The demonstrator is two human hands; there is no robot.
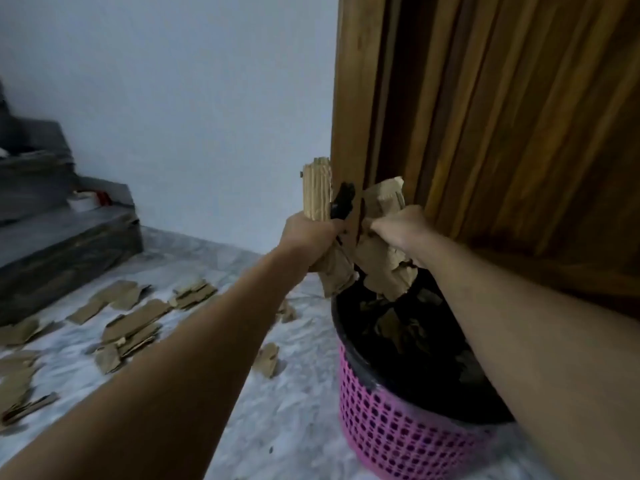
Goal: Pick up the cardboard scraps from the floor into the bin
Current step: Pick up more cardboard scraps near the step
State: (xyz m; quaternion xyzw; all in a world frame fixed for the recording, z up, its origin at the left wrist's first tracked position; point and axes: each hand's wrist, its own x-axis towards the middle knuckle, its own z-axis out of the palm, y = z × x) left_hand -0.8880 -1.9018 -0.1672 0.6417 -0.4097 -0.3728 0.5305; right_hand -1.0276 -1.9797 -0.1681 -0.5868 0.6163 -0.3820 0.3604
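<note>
My left hand (306, 233) grips a bunch of cardboard scraps (317, 190) that stick up and hang down from the fist. My right hand (398, 228) holds another bunch of torn cardboard (384, 199). Both bunches hang over the far rim of the pink mesh bin (408, 441), which has a black liner (349, 327) and some scraps inside (398, 327). Several more cardboard scraps (133, 327) lie spread on the marble floor to the left.
A wooden door (502, 116) stands right behind the bin. Grey stone steps (62, 244) with a small white item rise at the far left. A single scrap (266, 358) lies beside the bin. A pale wall is at the back.
</note>
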